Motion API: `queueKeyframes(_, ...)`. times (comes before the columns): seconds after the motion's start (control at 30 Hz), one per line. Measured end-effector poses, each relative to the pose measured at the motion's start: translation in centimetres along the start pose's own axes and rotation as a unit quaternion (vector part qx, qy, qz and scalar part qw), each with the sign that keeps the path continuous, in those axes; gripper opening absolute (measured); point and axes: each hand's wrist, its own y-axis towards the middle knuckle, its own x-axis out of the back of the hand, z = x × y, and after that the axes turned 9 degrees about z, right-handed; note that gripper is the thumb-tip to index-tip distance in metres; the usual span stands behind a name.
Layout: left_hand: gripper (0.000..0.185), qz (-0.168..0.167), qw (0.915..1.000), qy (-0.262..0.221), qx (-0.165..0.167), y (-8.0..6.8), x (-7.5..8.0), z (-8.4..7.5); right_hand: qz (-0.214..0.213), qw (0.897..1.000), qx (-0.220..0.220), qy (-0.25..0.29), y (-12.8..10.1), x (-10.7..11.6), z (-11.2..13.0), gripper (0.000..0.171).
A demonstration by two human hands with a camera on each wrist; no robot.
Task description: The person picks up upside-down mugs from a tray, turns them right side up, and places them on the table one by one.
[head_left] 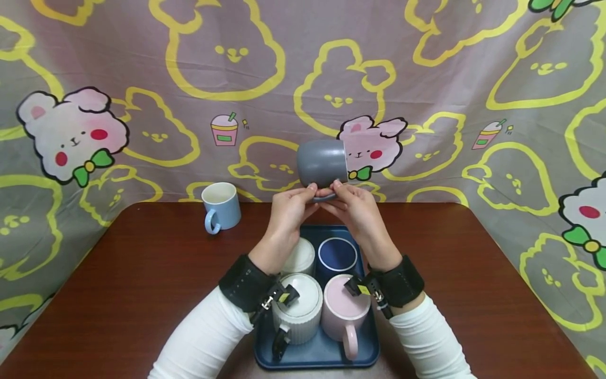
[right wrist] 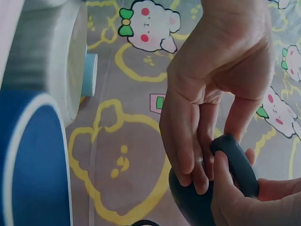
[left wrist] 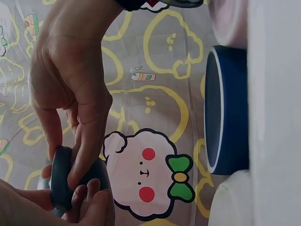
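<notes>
Left hand (head_left: pixel 289 210) and right hand (head_left: pixel 352 208) pinching grey mug (head_left: pixel 323 163) handle above tray's (head_left: pixel 317 355) far edge, bare table (head_left: pixel 142 273) left and right

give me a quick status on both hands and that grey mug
Left hand and right hand both pinch the grey mug by its handle, held on its side above the tray. Nothing in the way.

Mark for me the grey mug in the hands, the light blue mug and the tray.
grey mug (head_left: pixel 323 162), head view, on its side wall.
light blue mug (head_left: pixel 222 206), head view, on its outer wall.
tray (head_left: pixel 326 353), head view, bare floor near the front rim.
</notes>
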Motion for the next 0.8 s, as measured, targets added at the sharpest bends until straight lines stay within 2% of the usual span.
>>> queueKeyframes(0.2,0.03,0.01,0.999,0.036,0.023,0.1,0.3,-0.1,0.011,0.998,-0.001,0.061,0.2,0.1,-0.2,0.028)
queueKeyframes(0.4,0.033,0.025,0.9945,0.102,0.007,0.0,0.8,-0.4,0.016,0.994,-0.005,0.112,0.2,0.0,0.0,0.028)
queueKeyframes(0.57,0.038,0.048,0.9843,0.169,-0.012,-0.1,1.5,-0.9,0.021,0.992,-0.002,0.123,0.1,-0.3,0.3,0.025)
queueKeyframes(0.63,0.04,0.057,0.9774,0.203,-0.016,-0.2,1.8,-1.1,0.018,0.992,0.001,0.124,0.2,-0.4,0.3,0.024)
queueKeyframes(0.7,0.041,0.058,0.966,0.251,-0.026,-0.4,2.1,-1.3,0.013,0.993,0.003,0.121,0.2,-0.5,0.3,0.025)
queueKeyframes(0.77,0.04,0.048,0.948,0.311,-0.047,-0.6,2.5,-1.4,0.011,0.994,0.006,0.11,0.3,-0.7,0.3,0.025)
queueKeyframes(0.8,0.039,0.04,0.9358,0.345,-0.063,-0.7,2.7,-1.4,0.009,0.995,0.008,0.104,0.4,-0.8,0.3,0.026)
